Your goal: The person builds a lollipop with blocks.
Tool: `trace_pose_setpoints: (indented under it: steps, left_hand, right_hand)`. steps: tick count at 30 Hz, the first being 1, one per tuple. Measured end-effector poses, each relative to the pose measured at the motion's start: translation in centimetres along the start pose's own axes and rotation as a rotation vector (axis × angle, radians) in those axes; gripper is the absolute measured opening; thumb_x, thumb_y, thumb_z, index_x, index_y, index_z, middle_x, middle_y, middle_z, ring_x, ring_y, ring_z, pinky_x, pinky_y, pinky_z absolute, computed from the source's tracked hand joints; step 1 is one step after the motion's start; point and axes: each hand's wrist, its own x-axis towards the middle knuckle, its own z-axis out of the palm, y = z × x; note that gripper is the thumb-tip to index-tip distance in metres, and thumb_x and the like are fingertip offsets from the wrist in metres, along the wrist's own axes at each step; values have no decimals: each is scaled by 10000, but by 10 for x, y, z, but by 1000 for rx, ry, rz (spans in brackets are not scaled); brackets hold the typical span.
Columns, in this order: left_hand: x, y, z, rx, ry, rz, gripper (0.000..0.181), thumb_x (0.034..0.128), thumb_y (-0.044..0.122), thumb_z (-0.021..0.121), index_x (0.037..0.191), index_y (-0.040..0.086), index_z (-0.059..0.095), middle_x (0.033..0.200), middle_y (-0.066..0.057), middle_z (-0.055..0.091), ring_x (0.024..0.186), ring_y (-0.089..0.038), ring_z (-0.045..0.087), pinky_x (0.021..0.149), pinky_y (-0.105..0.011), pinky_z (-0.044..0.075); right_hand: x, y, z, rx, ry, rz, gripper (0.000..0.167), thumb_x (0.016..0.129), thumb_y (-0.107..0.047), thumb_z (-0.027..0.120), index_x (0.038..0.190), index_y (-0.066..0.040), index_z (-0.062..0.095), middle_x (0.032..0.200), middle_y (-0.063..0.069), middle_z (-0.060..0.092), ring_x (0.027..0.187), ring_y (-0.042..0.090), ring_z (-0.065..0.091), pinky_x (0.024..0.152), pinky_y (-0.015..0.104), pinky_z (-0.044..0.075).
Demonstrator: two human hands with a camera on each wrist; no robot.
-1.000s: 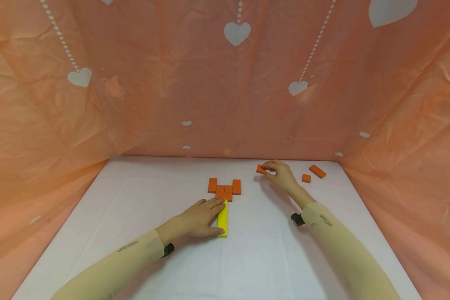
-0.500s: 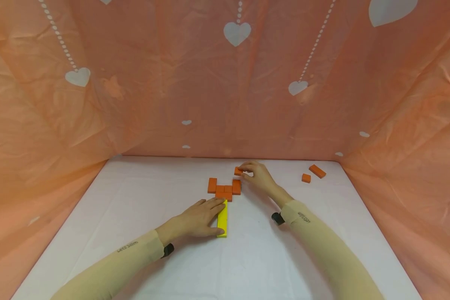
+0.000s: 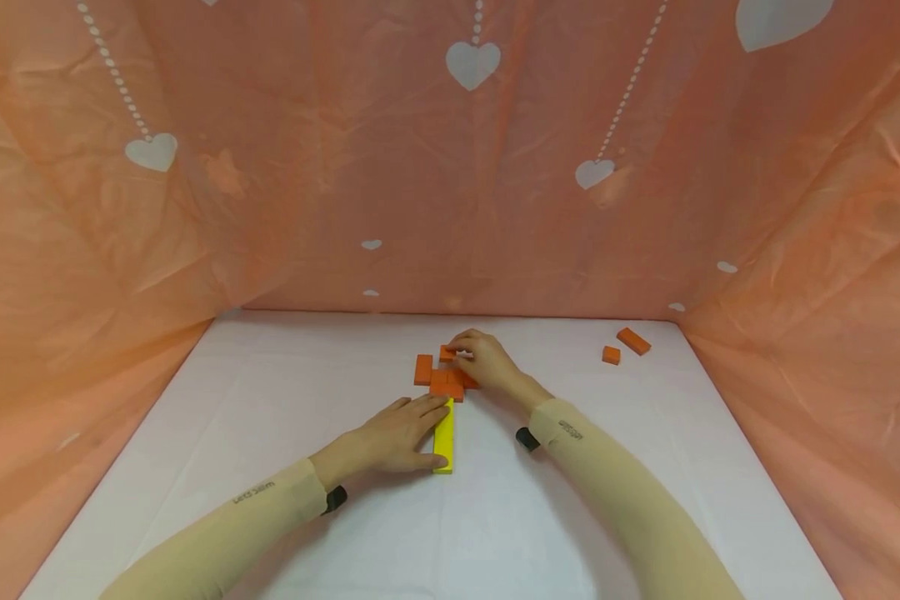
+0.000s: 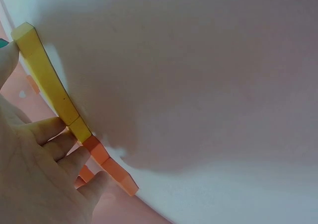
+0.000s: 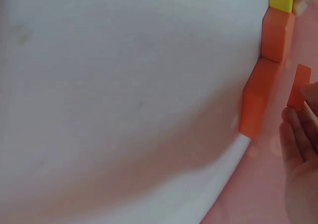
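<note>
My left hand [image 3: 401, 435] rests with outstretched fingers along a row of yellow blocks [image 3: 444, 437]. Its thumb touches the near end and its fingertips the far end; a seam shows between a long yellow block [image 4: 52, 87] and a shorter one. Beyond them, several orange blocks [image 3: 446, 390] lie joined, with an upright-set one [image 3: 423, 369] at their left. My right hand [image 3: 489, 360] pinches a small orange block [image 3: 447, 353] between thumb and fingers, just above the gap in the arrangement. In the right wrist view the pinched block [image 5: 299, 87] appears apart from the others. The right hand partly covers the right-side orange block.
Two loose orange blocks lie at the back right: a small one [image 3: 611, 355] and a longer one [image 3: 633, 341]. The white table [image 3: 330, 358] is enclosed by peach curtains [image 3: 450, 183] with white hearts.
My right hand has carried the small orange block leftward from the right, over to the far side of the orange arrangement. My left hand has stayed on the yellow blocks.
</note>
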Motion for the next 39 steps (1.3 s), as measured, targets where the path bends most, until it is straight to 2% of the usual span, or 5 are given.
trace_pose_setpoints:
  steps: [10,17,25,31,39]
  left_hand:
    - [-1,0,1,-6,5,-4,853,958,629,631,1586,89,427,1690,-63,322,1546,-255,313,1223,-530,318]
    - [0,1,0,-16,4,-4,854,957,622,637,1588,87,424,1692,-67,319,1548,-261,311,1223,-540,315]
    - [-1,2,-2,-15,1,-2,853,958,615,640,1585,78,426,1692,-77,317,1548,-270,310,1222,-540,318]
    - [-1,2,-2,-20,-1,-5,850,959,611,643,1586,81,425,1695,-74,310,1549,-269,308,1224,-540,314]
    - [0,2,-2,-17,-6,-5,854,963,615,635,1590,79,417,1701,-74,295,1553,-273,300,1226,-542,310]
  right_hand:
    - [9,-1,8,-70,-47,14,262,1013,-92,670,1259,-33,738,1281,117,676,1187,296,650,1061,440,523]
    - [10,-2,10,-77,-69,18,241,1003,-94,683,1226,-36,753,1237,108,693,1154,289,656,1050,445,524]
    - [10,0,11,-89,-86,15,243,1010,-78,651,1224,-55,763,1242,107,705,1207,299,639,1097,454,486]
    - [11,2,13,-109,-63,47,264,1029,-101,633,1265,-56,744,1266,117,705,1238,309,626,1106,458,481]
    - [13,1,17,-147,-41,73,239,1018,-114,657,1224,-54,763,1215,124,724,1182,315,650,1056,464,516]
